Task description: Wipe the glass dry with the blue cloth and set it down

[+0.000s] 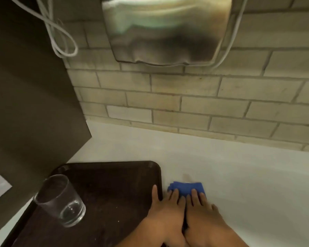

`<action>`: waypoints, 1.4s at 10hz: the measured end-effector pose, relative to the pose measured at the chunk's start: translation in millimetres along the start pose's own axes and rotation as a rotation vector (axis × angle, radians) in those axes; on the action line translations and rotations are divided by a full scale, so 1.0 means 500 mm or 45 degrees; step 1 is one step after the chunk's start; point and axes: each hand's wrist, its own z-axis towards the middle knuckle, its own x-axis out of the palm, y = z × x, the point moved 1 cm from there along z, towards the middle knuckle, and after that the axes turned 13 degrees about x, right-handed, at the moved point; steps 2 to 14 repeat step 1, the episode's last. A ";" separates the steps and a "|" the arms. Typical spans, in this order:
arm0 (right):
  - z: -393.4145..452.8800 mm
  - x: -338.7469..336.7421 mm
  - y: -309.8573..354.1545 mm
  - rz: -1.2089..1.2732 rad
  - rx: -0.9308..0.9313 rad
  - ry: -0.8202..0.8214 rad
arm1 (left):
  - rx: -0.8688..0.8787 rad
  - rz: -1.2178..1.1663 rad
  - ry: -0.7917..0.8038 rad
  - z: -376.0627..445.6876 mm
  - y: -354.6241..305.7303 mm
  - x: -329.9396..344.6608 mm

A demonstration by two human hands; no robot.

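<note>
A clear drinking glass [60, 200] stands upright on the left part of a dark brown tray [114, 184]. A folded blue cloth [185, 187] lies on the white counter just right of the tray. Both hands rest flat, side by side, with their fingers on the cloth's near edge. My left hand [166, 205] has its thumb over the tray's right rim. My right hand [201, 207] lies fully on the counter. Neither hand touches the glass, which is well to the left.
A white counter [239, 175] runs to a pale tiled wall [185, 104]. A metal hand dryer [166, 29] hangs on the wall above, with white cables [61, 32] at the left. A dark panel [25, 86] stands at the left.
</note>
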 end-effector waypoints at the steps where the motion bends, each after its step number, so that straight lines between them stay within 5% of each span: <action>1: -0.014 -0.065 0.047 0.087 -0.046 -0.206 | 0.017 -0.067 -0.293 -0.029 0.031 -0.051; 14: -0.014 -0.065 0.047 0.087 -0.046 -0.206 | 0.017 -0.067 -0.293 -0.029 0.031 -0.051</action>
